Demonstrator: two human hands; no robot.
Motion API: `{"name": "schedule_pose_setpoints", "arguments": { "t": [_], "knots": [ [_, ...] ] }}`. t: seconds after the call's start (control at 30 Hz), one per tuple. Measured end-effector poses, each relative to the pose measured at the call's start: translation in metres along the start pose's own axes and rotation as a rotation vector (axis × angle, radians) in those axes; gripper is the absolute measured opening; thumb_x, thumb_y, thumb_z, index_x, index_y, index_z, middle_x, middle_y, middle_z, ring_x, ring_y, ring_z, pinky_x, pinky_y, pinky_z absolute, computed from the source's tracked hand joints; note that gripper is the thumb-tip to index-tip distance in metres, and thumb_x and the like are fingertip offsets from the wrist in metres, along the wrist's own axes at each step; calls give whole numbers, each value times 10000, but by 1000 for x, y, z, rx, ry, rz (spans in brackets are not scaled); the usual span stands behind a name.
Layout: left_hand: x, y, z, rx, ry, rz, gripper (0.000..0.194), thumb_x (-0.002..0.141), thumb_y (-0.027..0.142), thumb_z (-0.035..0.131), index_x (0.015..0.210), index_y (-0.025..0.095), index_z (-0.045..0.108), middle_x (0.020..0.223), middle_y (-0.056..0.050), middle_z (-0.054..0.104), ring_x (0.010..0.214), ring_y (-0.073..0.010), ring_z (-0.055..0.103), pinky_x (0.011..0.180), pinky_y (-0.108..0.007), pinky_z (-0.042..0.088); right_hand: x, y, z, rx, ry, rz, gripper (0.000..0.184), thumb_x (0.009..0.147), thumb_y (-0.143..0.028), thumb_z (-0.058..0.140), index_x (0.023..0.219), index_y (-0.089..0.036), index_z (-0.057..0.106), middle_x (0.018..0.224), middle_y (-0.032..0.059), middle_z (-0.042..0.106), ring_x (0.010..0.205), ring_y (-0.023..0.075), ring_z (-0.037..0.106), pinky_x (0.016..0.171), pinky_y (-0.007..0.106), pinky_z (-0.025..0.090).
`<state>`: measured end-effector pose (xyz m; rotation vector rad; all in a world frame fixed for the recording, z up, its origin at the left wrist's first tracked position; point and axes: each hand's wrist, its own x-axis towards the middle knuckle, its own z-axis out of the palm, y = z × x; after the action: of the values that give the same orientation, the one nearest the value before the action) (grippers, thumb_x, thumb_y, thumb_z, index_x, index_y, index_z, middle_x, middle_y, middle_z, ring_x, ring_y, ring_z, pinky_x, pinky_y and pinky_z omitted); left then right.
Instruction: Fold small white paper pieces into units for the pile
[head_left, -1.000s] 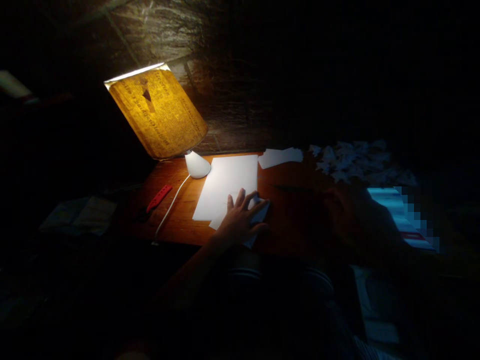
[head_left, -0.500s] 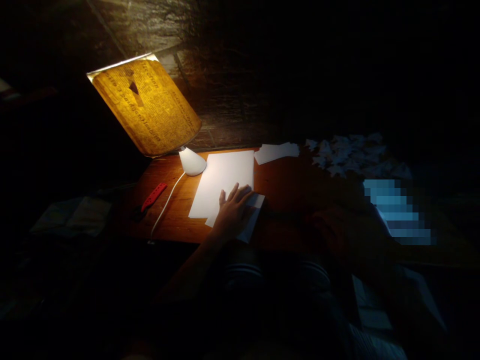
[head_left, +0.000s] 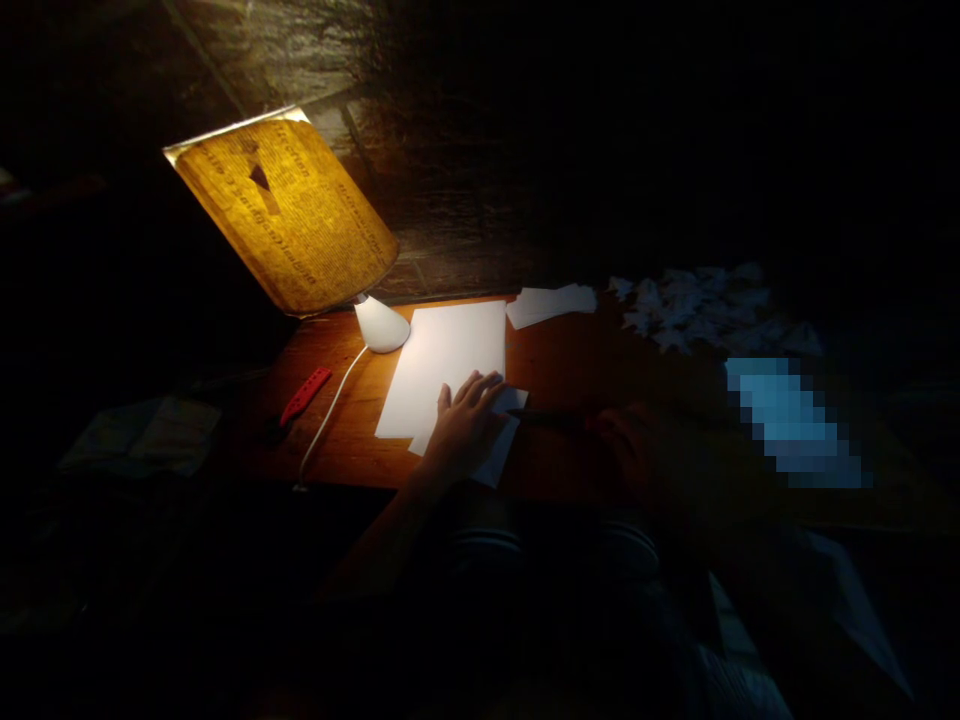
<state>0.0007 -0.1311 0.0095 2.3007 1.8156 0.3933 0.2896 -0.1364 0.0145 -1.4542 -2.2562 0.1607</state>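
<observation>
A dark-brown wooden counter (head_left: 555, 460) spans the scene; at its far left, a tilted amber lampshade printed with newsprint (head_left: 281, 210) glows above one white cone-shaped lamp base (head_left: 382, 325), whose white cord (head_left: 330, 415) trails nearward. One folded white paper sheet (head_left: 504, 452) lies near the middle, overlapping a flat stack of white paper (head_left: 442, 370); the left hand (head_left: 469, 425) presses on it, its grip spread wide and flat. The right hand (head_left: 630, 445) sits dimly to the right, beside a slim dark pen-like tool (head_left: 544, 418); its grip cannot be told. Crumpled white paper scraps (head_left: 690, 310) heap at far right; one loose white paper slip (head_left: 551, 305) lies far-centre; one red utility knife (head_left: 304, 395) lies left.
</observation>
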Motion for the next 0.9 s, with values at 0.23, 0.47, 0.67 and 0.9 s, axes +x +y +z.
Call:
{"name": "schedule_pose_setpoints", "arguments": {
  "t": [0.23,0.47,0.67,0.9],
  "knots": [
    [-1,-1,0,-39,5,28,618,1024,336,638,1603,260,436,1679,-168,462,1602,-412,346,1230,-826,222,-16,37,5,39,81,-12,268,1062,-335,512,1105,-237,759,1051,107,719,932,280,664,801,408,502],
    [0,-1,1,-20,50,21,508,1037,265,578,1539,270,497,1604,-146,548,1577,-378,397,1265,-785,199,-17,23,-3,18,42,7,280,1065,-297,503,1052,-223,772,1042,108,737,885,257,677,774,394,495],
    [0,-1,1,-30,53,12,471,1045,238,554,1513,241,502,1591,-159,558,1542,-380,444,1237,-797,249,-8,13,2,25,40,17,266,1061,-292,513,1084,-220,768,1033,102,723,920,261,678,784,387,501],
    [-1,-2,2,-11,72,84,587,976,319,693,1516,235,481,1566,-173,552,1495,-388,486,1278,-762,198,-5,27,11,-43,78,89,281,1062,-341,506,1098,-218,756,1086,126,720,955,290,652,801,420,492]
  ]
}}
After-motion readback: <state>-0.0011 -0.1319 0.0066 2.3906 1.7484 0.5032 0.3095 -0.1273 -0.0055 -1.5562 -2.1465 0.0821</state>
